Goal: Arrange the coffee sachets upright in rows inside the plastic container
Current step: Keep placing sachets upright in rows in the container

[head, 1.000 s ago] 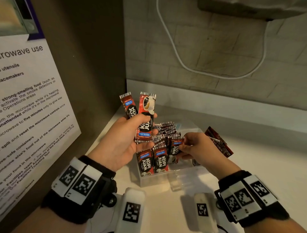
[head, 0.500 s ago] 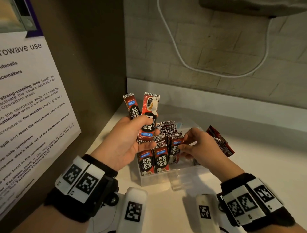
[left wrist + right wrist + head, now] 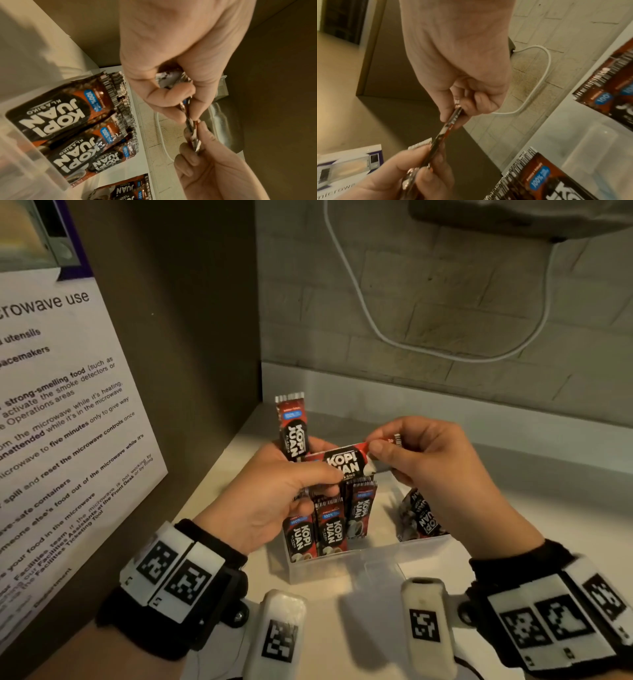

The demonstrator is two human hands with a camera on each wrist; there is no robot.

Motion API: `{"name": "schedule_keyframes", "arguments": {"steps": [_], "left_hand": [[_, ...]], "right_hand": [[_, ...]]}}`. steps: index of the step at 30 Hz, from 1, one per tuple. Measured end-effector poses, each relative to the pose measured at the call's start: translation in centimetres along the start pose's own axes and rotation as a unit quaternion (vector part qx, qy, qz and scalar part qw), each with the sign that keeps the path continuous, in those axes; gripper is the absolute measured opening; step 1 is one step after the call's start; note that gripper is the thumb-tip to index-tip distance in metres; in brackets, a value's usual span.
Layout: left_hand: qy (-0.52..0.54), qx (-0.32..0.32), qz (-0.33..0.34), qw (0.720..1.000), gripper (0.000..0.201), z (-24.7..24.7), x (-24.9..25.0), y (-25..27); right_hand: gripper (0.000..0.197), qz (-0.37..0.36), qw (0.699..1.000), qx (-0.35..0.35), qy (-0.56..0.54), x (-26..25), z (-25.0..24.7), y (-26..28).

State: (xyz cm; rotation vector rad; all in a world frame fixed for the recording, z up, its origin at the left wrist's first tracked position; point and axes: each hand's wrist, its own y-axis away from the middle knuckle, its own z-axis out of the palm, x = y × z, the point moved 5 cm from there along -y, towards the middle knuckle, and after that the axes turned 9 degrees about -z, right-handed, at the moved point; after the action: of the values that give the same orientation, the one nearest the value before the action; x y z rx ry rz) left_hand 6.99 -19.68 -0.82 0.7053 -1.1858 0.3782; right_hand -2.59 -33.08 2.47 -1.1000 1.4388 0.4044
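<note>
Both hands were up over the plastic container (image 3: pixel 356 568), which sat near the back left corner of the white counter (image 3: pixel 513 542). The left hand (image 3: pixel 270 501) was curled around two sachets: an upright sachet (image 3: pixel 294 428) poking up behind its fingers, and a sideways sachet (image 3: pixel 346 462) that the right hand (image 3: pixel 431 470) pinched by the other end. A few rows of standing sachets (image 3: pixel 329 529) filled the container's left side, with a slumped sachet (image 3: pixel 423 517) against its right wall.
</note>
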Motion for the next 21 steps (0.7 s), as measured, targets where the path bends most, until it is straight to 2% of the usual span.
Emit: {"name": "schedule_keyframes", "arguments": {"steps": [3, 7, 9, 11, 14, 17, 21], "left_hand": [[0.044, 0.028, 0.042, 0.998, 0.03, -0.5, 0.6, -0.1], [0.072, 0.04, 0.053, 0.995, 0.022, 0.0, 0.5, -0.2], [0.047, 0.03, 0.046, 0.997, 0.022, 0.8, 0.1, -0.2], [0.032, 0.029, 0.041, 0.998, 0.018, 1.3, -0.2, -0.2], [0.073, 0.059, 0.025, 0.995, 0.008, 1.1, 0.0, -0.1], [0.133, 0.097, -0.001, 0.986, 0.015, -0.3, 0.3, -0.1], [0.151, 0.114, 0.032, 0.981, 0.005, -1.5, 0.7, 0.4]], "right_hand": [[0.005, 0.018, 1.0, -0.001, 0.017, 0.4, -0.6, 0.4], [0.005, 0.029, 0.982, -0.053, 0.18, 0.5, -0.7, 0.7], [0.01, 0.017, 0.976, -0.066, 0.206, 0.3, -0.3, 0.8], [0.013, 0.008, 0.976, -0.072, 0.206, 0.3, 0.0, 0.7], [0.009, 0.025, 0.981, -0.038, 0.189, 1.1, -0.7, 0.6], [0.016, 0.072, 0.983, -0.01, 0.17, 3.0, -1.9, 0.8], [0.012, 0.125, 0.973, -0.052, 0.184, 5.3, -1.6, 1.8]]}}
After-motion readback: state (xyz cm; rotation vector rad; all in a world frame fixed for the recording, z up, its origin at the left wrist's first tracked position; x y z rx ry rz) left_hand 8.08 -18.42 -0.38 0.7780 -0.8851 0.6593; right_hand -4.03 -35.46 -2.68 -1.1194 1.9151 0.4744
